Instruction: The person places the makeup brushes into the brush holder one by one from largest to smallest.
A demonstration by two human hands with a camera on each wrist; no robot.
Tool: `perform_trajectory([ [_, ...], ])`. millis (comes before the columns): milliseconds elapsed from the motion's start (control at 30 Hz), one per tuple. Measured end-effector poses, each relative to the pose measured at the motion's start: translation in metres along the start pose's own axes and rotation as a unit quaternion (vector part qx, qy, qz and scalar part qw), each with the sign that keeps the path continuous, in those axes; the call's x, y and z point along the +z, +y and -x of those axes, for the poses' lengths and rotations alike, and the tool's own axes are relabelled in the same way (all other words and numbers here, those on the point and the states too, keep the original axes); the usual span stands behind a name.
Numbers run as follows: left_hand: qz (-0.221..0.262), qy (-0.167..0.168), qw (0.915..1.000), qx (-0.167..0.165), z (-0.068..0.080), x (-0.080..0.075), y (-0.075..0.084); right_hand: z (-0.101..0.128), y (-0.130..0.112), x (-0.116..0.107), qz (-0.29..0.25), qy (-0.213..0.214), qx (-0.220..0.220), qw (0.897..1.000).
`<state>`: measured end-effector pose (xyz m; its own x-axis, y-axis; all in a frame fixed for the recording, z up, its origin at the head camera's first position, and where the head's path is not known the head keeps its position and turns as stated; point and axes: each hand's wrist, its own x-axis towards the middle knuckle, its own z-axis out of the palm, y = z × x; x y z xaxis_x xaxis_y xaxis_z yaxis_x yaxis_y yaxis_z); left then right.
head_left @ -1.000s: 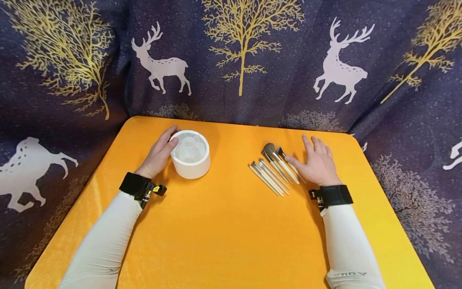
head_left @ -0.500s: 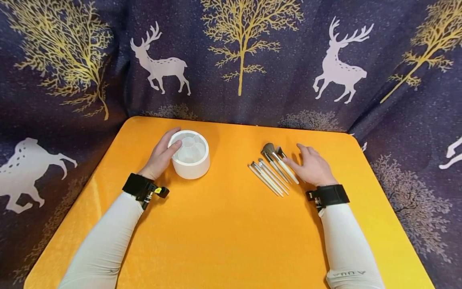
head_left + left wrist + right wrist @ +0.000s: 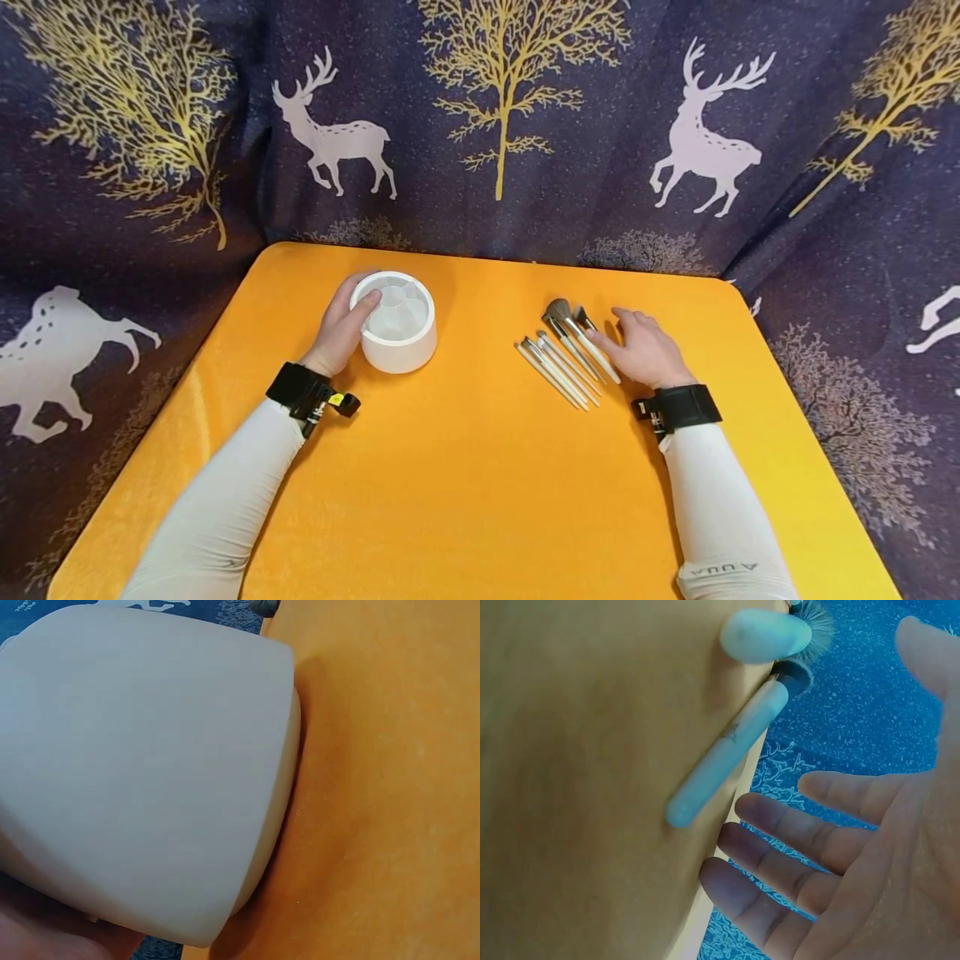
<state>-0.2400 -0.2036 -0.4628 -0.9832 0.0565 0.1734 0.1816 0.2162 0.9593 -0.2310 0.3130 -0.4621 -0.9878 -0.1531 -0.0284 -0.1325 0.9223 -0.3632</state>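
A round white organizer (image 3: 399, 354) with a clear compartmented insert stands on the left of the table. My left hand (image 3: 335, 333) grips its left side, thumb over the rim and fingers round the outer wall, partly hidden. Its smooth white wall (image 3: 150, 765) fills much of the left wrist view. On the right lie several makeup brushes (image 3: 558, 371) with pale handles, bristles pointing away from me. Just right of them is my right hand (image 3: 647, 352), its fingers spread and relaxed with nothing held. In the right wrist view a single brush (image 3: 724, 761) lies beyond those fingertips.
An orange cloth covers the table (image 3: 480, 483), and a dark curtain (image 3: 480, 125) printed with deer and trees hangs behind and at both sides. Both wrists wear black straps (image 3: 686, 406) with small cameras.
My left hand has moved closer round the organizer, its thumb now over the rim. My right hand has lowered and shifted slightly left beside the brushes.
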Motion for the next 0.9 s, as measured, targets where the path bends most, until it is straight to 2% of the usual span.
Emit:
perform_trajectory([
  [500, -0.006, 0.001, 0.9999, -0.009, -0.0002, 0.0062, 0.0006, -0.0039, -0.0041, 0.0012, 0.021, -0.004, -0.023, 0.999],
  [900, 0.002, -0.001, 0.9999, -0.011, -0.0010, 0.0075, -0.0008, -0.0048, -0.0038, 0.0057, 0.033, 0.019, -0.065, 0.997],
])
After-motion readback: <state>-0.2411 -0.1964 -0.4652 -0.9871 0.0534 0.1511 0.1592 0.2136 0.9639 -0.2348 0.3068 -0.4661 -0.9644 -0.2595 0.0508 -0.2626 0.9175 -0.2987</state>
